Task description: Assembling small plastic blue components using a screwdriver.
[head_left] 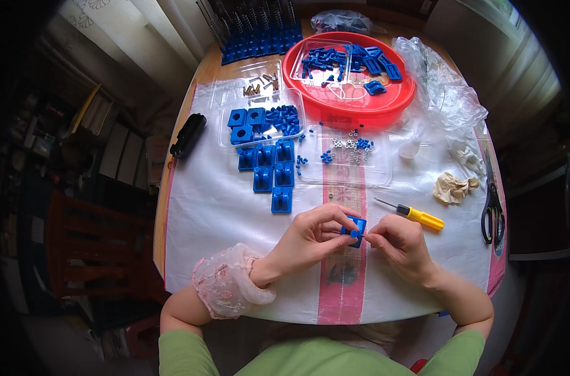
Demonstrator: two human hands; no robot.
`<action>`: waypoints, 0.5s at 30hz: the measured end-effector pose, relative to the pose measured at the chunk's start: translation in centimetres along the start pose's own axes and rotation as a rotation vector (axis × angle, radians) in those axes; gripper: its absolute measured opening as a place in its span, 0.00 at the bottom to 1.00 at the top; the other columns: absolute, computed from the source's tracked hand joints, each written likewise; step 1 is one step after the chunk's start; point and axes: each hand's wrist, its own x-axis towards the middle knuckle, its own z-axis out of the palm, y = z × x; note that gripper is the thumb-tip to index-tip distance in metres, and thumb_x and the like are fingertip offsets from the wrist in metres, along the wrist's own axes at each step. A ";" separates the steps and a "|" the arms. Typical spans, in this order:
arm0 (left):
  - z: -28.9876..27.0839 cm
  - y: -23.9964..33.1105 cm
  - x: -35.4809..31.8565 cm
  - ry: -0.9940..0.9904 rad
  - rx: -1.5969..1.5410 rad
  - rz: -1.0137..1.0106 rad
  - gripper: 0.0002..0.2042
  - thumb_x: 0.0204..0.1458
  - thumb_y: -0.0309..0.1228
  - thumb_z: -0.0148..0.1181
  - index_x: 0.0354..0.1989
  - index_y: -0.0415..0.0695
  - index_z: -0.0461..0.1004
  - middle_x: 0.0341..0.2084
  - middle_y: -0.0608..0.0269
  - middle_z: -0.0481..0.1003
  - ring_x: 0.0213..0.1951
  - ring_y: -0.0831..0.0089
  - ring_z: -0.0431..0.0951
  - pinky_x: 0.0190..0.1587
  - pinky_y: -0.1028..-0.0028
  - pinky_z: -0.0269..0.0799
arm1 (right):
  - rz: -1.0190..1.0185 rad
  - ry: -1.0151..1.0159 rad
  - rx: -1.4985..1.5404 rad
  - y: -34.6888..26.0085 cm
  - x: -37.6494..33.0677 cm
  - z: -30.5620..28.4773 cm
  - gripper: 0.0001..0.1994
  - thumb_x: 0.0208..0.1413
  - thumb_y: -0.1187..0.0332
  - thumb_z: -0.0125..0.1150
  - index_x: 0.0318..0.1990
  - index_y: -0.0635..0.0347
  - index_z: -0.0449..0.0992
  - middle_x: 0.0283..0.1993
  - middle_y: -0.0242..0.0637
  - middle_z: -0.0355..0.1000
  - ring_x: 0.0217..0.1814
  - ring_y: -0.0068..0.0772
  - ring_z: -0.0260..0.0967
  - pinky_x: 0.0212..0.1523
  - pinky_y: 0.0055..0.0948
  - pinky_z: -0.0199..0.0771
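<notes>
Between the thumb and fingers of my left hand (308, 234) is a small blue plastic block (360, 223) with a raised round part on its square base. Closed in a pinch at the block's right side, my right hand (399, 245) holds a thin, dark, pin-like piece against it; its exact kind is too small to tell. A screwdriver (424, 218) with a yellow handle lies just beyond my right hand. Several similar blue blocks (282, 199) stand in rows to the far left of my hands. Loose white rings (354, 145) and tiny blue pegs (326, 156) lie farther off.
A clear tray (225, 133) holds blue parts; brass-coloured pieces (252, 90) lie behind it. Farther back are a red basin (385, 106) and a blue rack with springs (260, 44). Black scissors (493, 213), crumpled paper (453, 188) and plastic bags (444, 88) sit right; a black case (189, 135) left.
</notes>
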 end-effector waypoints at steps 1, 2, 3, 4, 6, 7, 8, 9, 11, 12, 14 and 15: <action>0.0 0.1 0.0 -0.001 -0.023 -0.014 0.09 0.60 0.13 0.61 0.46 0.35 0.78 0.58 0.52 0.73 0.54 0.69 0.81 0.57 0.72 0.83 | -0.025 0.008 -0.003 0.0 0.1 0.0 0.06 0.57 0.75 0.72 0.38 0.66 0.80 0.31 0.38 0.75 0.29 0.28 0.72 0.29 0.27 0.72; 0.0 0.1 0.0 0.002 -0.035 -0.012 0.09 0.60 0.14 0.61 0.47 0.35 0.78 0.59 0.52 0.73 0.54 0.69 0.81 0.57 0.72 0.83 | -0.017 0.014 0.014 -0.2 0.1 0.1 0.06 0.57 0.75 0.72 0.38 0.65 0.80 0.32 0.38 0.75 0.29 0.28 0.73 0.29 0.27 0.73; 0.0 0.0 0.0 0.004 -0.047 -0.010 0.09 0.60 0.14 0.61 0.47 0.35 0.77 0.59 0.52 0.72 0.54 0.69 0.81 0.57 0.72 0.83 | -0.008 0.019 0.032 -0.3 0.1 0.3 0.06 0.57 0.76 0.72 0.39 0.65 0.81 0.32 0.38 0.76 0.30 0.29 0.73 0.30 0.28 0.73; 0.0 0.0 0.0 0.007 -0.059 -0.008 0.09 0.61 0.14 0.61 0.48 0.35 0.77 0.59 0.52 0.72 0.54 0.68 0.81 0.57 0.72 0.82 | -0.001 0.025 0.051 -0.5 0.1 0.4 0.06 0.56 0.76 0.72 0.39 0.65 0.81 0.33 0.38 0.76 0.30 0.29 0.74 0.30 0.28 0.74; -0.1 -0.1 -0.1 0.008 -0.071 -0.016 0.09 0.61 0.14 0.61 0.48 0.35 0.76 0.59 0.52 0.72 0.55 0.68 0.81 0.58 0.71 0.82 | -0.021 0.046 0.024 -0.9 0.3 0.4 0.07 0.55 0.77 0.73 0.39 0.64 0.81 0.33 0.38 0.76 0.31 0.29 0.74 0.31 0.28 0.75; -0.1 -0.2 0.0 0.006 -0.080 -0.020 0.09 0.61 0.14 0.61 0.48 0.35 0.76 0.59 0.51 0.72 0.55 0.68 0.81 0.58 0.71 0.82 | -0.029 0.057 0.008 -1.1 0.3 0.4 0.08 0.54 0.78 0.73 0.40 0.64 0.81 0.34 0.38 0.76 0.31 0.29 0.74 0.31 0.28 0.76; -0.1 -0.3 0.0 -0.001 -0.068 -0.009 0.09 0.61 0.14 0.60 0.48 0.35 0.76 0.59 0.51 0.72 0.55 0.68 0.81 0.58 0.71 0.82 | -0.048 0.058 -0.013 -1.1 0.3 0.3 0.08 0.53 0.78 0.73 0.40 0.64 0.81 0.33 0.38 0.76 0.31 0.30 0.74 0.30 0.28 0.75; -0.2 -0.5 0.0 -0.009 -0.056 0.001 0.09 0.61 0.14 0.60 0.48 0.35 0.76 0.59 0.51 0.72 0.55 0.67 0.81 0.58 0.71 0.82 | -0.067 0.058 -0.034 -1.0 0.3 0.1 0.08 0.52 0.79 0.73 0.39 0.64 0.81 0.33 0.38 0.76 0.31 0.30 0.74 0.30 0.28 0.75; -0.2 -0.5 0.0 -0.020 -0.046 0.000 0.09 0.61 0.14 0.60 0.48 0.35 0.76 0.59 0.50 0.72 0.55 0.67 0.81 0.59 0.70 0.82 | -0.100 0.056 -0.060 -0.9 0.3 0.0 0.09 0.51 0.80 0.74 0.39 0.64 0.81 0.32 0.39 0.76 0.31 0.31 0.74 0.30 0.28 0.75; -0.2 -0.4 0.0 -0.024 -0.049 -0.009 0.09 0.61 0.13 0.60 0.48 0.35 0.76 0.59 0.50 0.72 0.55 0.67 0.81 0.59 0.70 0.82 | -0.116 0.052 -0.067 -0.9 0.3 0.0 0.09 0.51 0.80 0.74 0.39 0.64 0.81 0.32 0.39 0.76 0.31 0.32 0.74 0.30 0.28 0.75; -0.2 -0.3 0.0 -0.026 -0.057 -0.020 0.09 0.61 0.13 0.59 0.47 0.35 0.76 0.59 0.50 0.72 0.55 0.67 0.81 0.59 0.70 0.82 | -0.135 0.050 -0.069 -0.9 0.3 0.1 0.09 0.51 0.80 0.74 0.38 0.64 0.81 0.31 0.39 0.76 0.30 0.33 0.74 0.29 0.29 0.75; -0.2 -0.4 -0.1 -0.024 -0.063 -0.021 0.09 0.61 0.12 0.59 0.47 0.35 0.76 0.59 0.50 0.72 0.55 0.66 0.81 0.59 0.69 0.82 | -0.138 0.053 -0.066 -0.9 0.3 0.1 0.08 0.51 0.80 0.74 0.38 0.64 0.81 0.31 0.39 0.75 0.30 0.33 0.74 0.29 0.29 0.74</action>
